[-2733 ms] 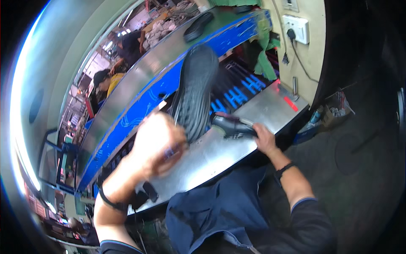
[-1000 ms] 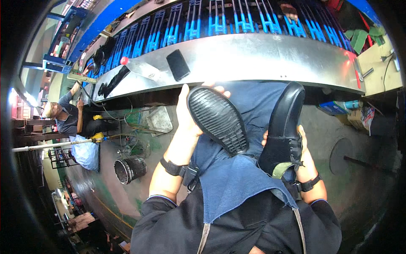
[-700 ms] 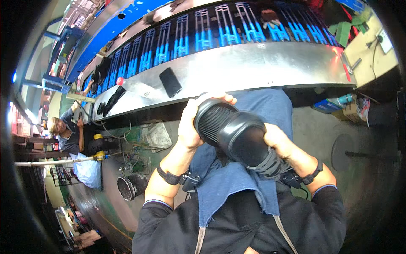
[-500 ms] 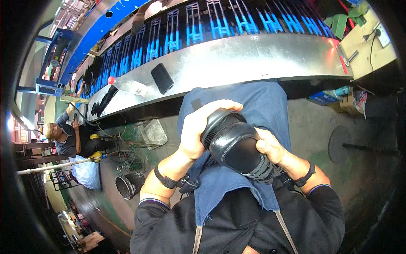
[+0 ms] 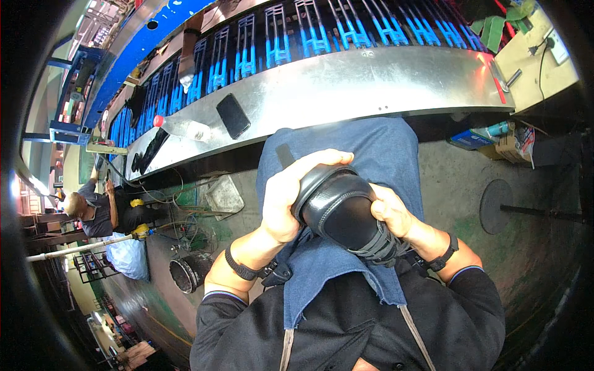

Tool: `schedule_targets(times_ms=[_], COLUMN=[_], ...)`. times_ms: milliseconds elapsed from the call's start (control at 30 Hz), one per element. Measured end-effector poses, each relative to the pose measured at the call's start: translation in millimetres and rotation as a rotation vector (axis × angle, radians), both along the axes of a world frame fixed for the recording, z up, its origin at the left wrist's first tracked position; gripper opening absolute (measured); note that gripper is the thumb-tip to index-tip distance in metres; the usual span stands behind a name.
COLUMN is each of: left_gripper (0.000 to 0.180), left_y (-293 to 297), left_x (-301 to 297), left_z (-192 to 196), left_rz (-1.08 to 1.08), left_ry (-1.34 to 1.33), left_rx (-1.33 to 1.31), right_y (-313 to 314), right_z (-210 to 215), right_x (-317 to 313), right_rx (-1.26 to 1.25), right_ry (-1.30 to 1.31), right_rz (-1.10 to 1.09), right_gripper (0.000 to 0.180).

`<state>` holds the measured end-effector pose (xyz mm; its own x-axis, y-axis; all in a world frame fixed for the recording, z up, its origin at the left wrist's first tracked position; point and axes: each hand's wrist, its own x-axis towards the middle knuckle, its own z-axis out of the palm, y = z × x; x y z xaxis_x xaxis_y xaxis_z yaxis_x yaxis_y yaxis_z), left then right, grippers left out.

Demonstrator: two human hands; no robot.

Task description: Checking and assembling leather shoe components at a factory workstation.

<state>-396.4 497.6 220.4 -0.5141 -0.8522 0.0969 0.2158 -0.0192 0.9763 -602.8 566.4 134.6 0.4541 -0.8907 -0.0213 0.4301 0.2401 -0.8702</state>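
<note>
A black shoe (image 5: pixel 349 213) with grey laces is tilted over my lap, its glossy toe pointing up and to the left. My left hand (image 5: pixel 281 201) is closed round a black shoe sole (image 5: pixel 317 175), its fingers over the far rim. The sole lies against the toe of the shoe; its underside is hidden. On the right side of the shoe, my right hand (image 5: pixel 396 213) grips the upper near the laces with the thumb on top. A blue denim apron (image 5: pixel 365 145) lies under both hands.
Beyond my knees runs a metal ledge (image 5: pixel 346 86) bearing a phone (image 5: pixel 233 115) and a plastic bottle (image 5: pixel 185 128). Blue-tipped racks (image 5: pixel 315 40) line its far side. A co-worker (image 5: pixel 93 207) sits at the left. A bucket (image 5: pixel 185 274) stands on the floor, with boxes (image 5: pixel 489 139) at right.
The sole and the toe of the shoe have come together; the hollow of the sole showed between them before. Both hands keep their hold. The view has shifted slightly.
</note>
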Motion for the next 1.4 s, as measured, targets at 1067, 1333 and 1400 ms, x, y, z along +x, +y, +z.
schedule_targets(times_ms=[1067, 1333, 1400], left_gripper=[0.064, 0.085, 0.091], left_y=[12.9, 7.7, 16.6], left_x=[6.3, -21.0, -25.3], left_z=[30.2, -6.7, -16.8], left_rz=[0.015, -0.009, -0.005], left_ry=[-0.553, -0.257, -0.156], left_rx=[-0.687, -0.547, -0.387], right_y=[4.8, 4.5, 3.2], right_z=[-18.4, -16.4, -4.4], right_x=[-4.9, -18.3, -7.6], right_rx=[0.069, 0.131, 0.32], right_ry=[-0.026, -0.095, -0.391], right_rz=[-0.015, -0.075, -0.147], right_gripper=[0.071, 0.081, 0.081])
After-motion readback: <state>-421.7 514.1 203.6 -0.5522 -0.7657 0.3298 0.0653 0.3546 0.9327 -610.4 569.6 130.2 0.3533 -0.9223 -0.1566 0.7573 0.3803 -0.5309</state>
